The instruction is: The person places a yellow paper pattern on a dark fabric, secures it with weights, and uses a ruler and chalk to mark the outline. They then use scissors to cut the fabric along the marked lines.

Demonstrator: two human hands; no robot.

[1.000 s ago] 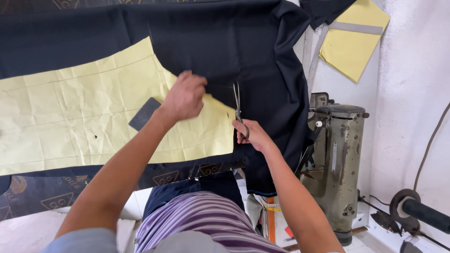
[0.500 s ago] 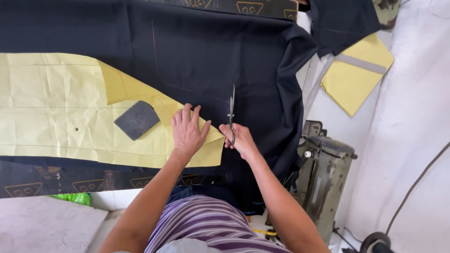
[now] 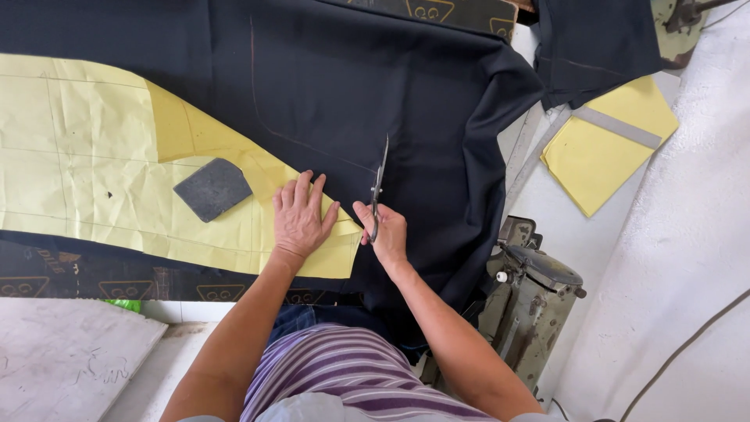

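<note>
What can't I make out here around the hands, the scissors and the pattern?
- Head view: the scissors' handles sit inside the right hand; its grip is hidden.
- The yellow paper pattern's corner lies under the left hand; its left end is cut off by the frame edge.
- Whether the blades have parted the dark fabric yet: too thin to tell.
- The chalk line fades near the blades.
- The grey machine's base is hidden behind the right forearm.

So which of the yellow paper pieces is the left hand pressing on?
The large pattern piece lying on the dark fabric, under the left hand; the smaller yellow piece lies untouched at far right.
</note>
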